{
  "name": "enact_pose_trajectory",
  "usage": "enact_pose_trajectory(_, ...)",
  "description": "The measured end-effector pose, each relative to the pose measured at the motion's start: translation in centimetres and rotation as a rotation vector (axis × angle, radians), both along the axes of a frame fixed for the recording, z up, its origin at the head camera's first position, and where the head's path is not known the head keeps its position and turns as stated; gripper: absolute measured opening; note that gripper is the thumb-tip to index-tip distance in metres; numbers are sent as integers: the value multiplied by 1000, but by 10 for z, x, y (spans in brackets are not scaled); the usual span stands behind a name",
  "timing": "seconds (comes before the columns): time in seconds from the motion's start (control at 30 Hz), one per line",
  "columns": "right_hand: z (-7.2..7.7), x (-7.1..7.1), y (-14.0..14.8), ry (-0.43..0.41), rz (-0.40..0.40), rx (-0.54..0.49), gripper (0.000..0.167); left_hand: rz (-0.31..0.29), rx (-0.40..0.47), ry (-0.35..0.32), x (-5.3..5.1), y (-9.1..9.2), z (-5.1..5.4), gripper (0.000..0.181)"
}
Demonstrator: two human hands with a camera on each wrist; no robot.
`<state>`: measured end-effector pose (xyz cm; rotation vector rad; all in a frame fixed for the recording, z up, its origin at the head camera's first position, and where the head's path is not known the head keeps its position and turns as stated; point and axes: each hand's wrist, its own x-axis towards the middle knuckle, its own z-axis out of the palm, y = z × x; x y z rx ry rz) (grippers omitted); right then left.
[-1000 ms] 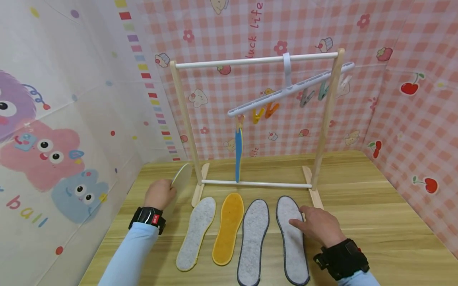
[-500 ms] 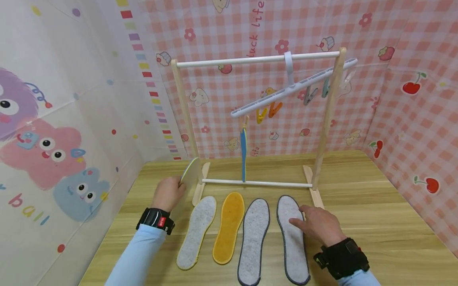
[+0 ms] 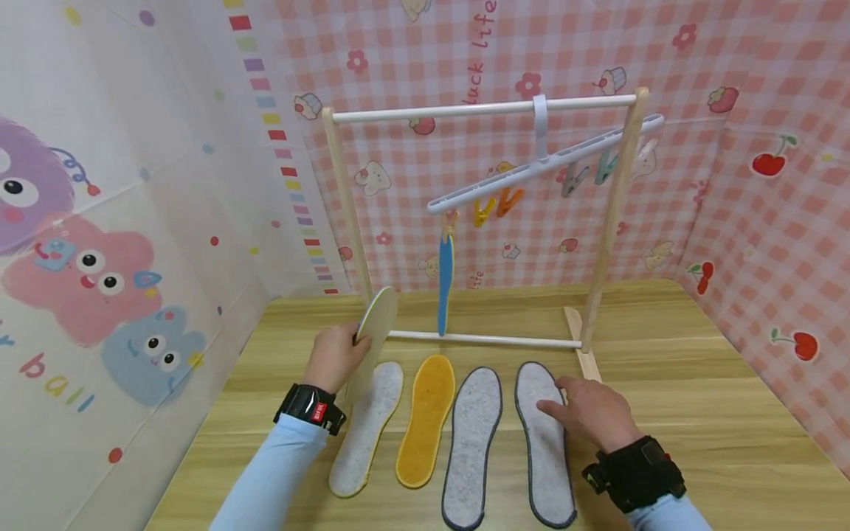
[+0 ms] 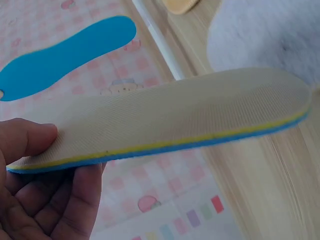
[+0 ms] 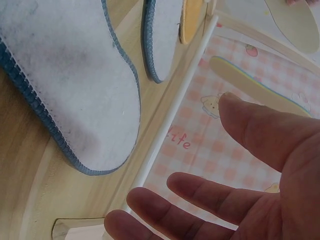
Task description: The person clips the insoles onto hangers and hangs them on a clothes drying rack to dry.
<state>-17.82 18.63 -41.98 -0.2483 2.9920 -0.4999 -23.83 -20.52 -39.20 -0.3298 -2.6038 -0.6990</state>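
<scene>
My left hand (image 3: 334, 358) pinches one end of a beige insole (image 4: 185, 115) with a yellow and blue edge, thumb on its beige face and fingers beneath. In the head view it stands tilted over the far end of a grey insole with yellow trim (image 3: 365, 450). My right hand (image 3: 598, 417) is beside a dark-trimmed grey insole (image 3: 546, 457), holding nothing, its fingers loose and apart. An orange insole (image 3: 425, 424) and another dark-trimmed grey insole (image 3: 473, 450) lie between. A blue insole (image 3: 446, 287) hangs edge-on from a clip at the low left end of a hanger (image 3: 491, 183).
The hanger hooks over the top bar (image 3: 432, 113) of a wooden rack and slopes up to the right. Yellow (image 3: 484, 212), orange (image 3: 510, 201), grey (image 3: 575, 181) and green clips (image 3: 606, 168) dangle from it. Patterned cloth (image 3: 531, 44) encloses the wooden table (image 3: 697, 383).
My left hand has moved right with the beige insole, from beside the rack's left foot to in front of it. The hanging blue insole sways slightly. My right hand stays in place.
</scene>
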Motion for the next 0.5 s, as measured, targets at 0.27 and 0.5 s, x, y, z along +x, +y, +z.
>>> enact_pose_trajectory(0.27,6,-2,-2,-22,6,8,60,-23,13,24,0,17,2,23)
enact_pose_trajectory(0.5,9,-3,-4,-2,18,12,58,-49,-4,85,0,29,2,37)
